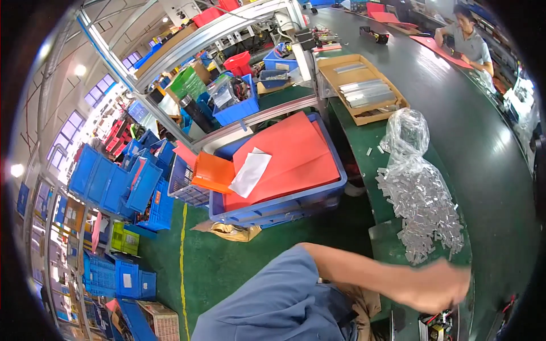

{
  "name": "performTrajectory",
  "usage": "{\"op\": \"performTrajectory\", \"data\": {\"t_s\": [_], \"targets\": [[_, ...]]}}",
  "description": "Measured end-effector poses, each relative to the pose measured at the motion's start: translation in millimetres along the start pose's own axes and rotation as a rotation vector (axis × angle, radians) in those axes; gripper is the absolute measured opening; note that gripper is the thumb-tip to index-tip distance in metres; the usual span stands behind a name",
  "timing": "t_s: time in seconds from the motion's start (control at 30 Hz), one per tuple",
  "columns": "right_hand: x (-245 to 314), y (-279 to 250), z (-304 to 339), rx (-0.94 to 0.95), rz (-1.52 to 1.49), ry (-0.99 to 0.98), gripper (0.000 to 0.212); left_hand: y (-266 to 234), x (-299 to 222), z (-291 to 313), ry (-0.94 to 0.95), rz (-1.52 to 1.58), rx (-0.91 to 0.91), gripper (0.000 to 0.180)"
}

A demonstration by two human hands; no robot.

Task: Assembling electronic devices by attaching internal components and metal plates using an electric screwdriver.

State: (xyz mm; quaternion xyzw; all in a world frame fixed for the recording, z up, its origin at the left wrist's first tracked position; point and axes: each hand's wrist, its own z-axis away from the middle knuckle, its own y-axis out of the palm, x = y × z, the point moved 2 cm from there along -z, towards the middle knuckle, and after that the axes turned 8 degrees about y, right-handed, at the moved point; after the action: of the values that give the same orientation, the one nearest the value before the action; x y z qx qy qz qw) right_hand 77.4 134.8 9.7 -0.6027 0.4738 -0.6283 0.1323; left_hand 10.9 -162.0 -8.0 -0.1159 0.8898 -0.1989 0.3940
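1. Fingers blurred by motion; cannot tell whether spread, pressed together or pinching anything. Only one hand (441, 287) shows, near right, its forearm reaching rightward from a blue sleeve (278, 301). Which hand it is, cannot tell.
2. Hand sits just near of the pile of small silvery parts (424, 210), at the pile's near edge; touching or apart, cannot tell.
3. Pile lies on the green mat (364, 142) of the bench, right of centre, spilling from a clear plastic bag (406, 133) at its far end.
4. Just near of the hand: a small device with red and black wires (435, 327), at the bottom edge.
5. Far of the bag: open cardboard box (364, 85) with flat silvery strips inside.
6. Left of the pile: blue crate (284, 207) on the floor, holding red sheets (290, 153), an orange folder (213, 172) and a white paper (250, 172).
7. Dark conveyor belt (472, 136) curves along the right side.
8. Far right: another person (469, 40) at the belt, with red sheets before them.
9. Far left: stacked blue bins (122, 179), more crates, a green basket (125, 238), green floor with a yellow line (183, 256).
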Motion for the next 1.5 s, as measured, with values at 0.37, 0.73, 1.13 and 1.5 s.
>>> {"op": "performTrajectory", "data": {"t_s": [0.37, 0.73, 1.13, 1.5], "targets": [[-48, 42, -2, 0.078, -0.517, -0.225, 0.029, 77, -54, -20, 0.08, 0.225, 0.037, 0.011], [-51, 11, 0, 0.283, -0.428, -0.022, 0.015, 105, -26, -43, -0.505, 0.739, 0.196, 0.02], [-63, 13, -2, 0.342, -0.556, -0.004, 0.02, 127, -32, -42, -0.558, 0.854, 0.262, 0.02], [-65, 7, 3, 0.185, -0.466, -0.021, 0.022, 134, -31, -33, -0.499, 0.618, 0.325, 0.016]]}}
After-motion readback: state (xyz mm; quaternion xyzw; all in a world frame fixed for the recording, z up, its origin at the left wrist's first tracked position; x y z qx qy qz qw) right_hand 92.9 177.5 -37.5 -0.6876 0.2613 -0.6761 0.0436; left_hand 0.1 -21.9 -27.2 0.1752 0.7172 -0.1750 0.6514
